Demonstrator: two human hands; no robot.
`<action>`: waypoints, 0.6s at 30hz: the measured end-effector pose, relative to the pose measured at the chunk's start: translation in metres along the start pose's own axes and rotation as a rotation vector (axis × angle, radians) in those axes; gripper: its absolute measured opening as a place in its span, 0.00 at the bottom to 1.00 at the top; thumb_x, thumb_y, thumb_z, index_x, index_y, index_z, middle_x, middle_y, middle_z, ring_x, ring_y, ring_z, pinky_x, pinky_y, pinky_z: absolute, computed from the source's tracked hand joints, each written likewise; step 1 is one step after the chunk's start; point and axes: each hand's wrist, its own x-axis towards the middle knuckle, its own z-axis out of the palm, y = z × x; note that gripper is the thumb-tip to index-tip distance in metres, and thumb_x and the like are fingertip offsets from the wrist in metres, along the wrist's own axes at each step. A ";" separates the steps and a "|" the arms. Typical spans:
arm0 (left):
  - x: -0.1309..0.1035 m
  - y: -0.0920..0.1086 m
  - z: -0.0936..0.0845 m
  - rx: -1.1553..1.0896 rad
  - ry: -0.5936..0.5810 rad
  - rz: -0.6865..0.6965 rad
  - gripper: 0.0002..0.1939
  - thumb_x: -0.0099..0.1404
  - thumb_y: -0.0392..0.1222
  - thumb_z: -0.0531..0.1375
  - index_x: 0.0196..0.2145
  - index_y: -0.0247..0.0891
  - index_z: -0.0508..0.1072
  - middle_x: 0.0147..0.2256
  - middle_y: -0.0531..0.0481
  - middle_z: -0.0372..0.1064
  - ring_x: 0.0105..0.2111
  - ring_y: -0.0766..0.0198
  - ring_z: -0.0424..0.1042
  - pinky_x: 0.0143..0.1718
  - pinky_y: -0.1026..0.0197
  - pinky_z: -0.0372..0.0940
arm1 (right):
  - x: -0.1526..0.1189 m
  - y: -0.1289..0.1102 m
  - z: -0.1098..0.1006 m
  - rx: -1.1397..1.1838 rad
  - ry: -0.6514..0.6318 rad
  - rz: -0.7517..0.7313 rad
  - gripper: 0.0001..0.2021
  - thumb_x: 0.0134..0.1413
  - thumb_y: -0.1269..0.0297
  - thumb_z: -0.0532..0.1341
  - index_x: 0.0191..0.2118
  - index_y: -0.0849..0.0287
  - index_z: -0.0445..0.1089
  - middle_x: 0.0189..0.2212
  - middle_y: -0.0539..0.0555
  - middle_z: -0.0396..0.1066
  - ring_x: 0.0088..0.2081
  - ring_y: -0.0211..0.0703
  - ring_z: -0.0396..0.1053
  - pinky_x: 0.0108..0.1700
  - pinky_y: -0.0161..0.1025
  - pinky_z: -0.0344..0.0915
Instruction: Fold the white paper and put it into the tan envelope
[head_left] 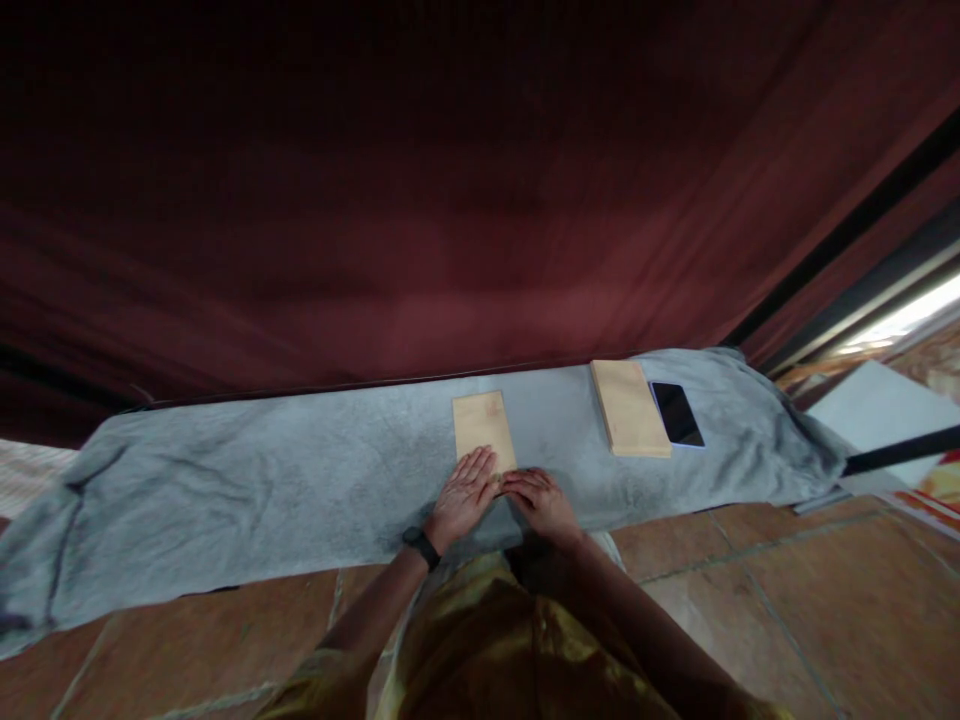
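A tan paper envelope (480, 425) lies on the grey cloth in front of me, with faint marks near its far right corner. My left hand (465, 492) rests flat on its near part, fingers stretched forward and holding nothing. At the near right corner, the fingers of my right hand (546, 502) are bent together on the envelope's near edge, almost touching my left thumb. The two hands cover that near edge, so a fold there cannot be made out. Off to the right is a stack of similar tan envelopes (632, 408).
A dark-screened phone (676, 414) lies against the stack's right side. The grey cloth (315, 480) drapes a long, low surface, with a dark red fabric wall (450, 260) behind it. White sheets (885, 415) and a dark bar (904, 450) are at the right. Tiled floor (247, 640) shows in front.
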 end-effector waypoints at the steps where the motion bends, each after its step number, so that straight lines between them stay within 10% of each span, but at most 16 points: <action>1: -0.008 0.000 -0.002 -0.023 -0.001 0.009 0.28 0.76 0.50 0.45 0.69 0.39 0.56 0.69 0.45 0.53 0.70 0.59 0.50 0.69 0.49 0.50 | 0.001 0.000 0.001 -0.008 0.013 0.016 0.09 0.67 0.67 0.58 0.45 0.52 0.76 0.50 0.51 0.77 0.53 0.43 0.72 0.58 0.46 0.64; 18: -0.031 0.021 0.004 -0.015 0.167 -0.154 0.25 0.71 0.31 0.47 0.63 0.37 0.65 0.63 0.44 0.64 0.65 0.60 0.60 0.66 0.49 0.59 | -0.037 -0.039 0.029 -0.286 0.039 -0.015 0.24 0.70 0.58 0.54 0.67 0.60 0.61 0.66 0.59 0.62 0.66 0.48 0.59 0.69 0.52 0.51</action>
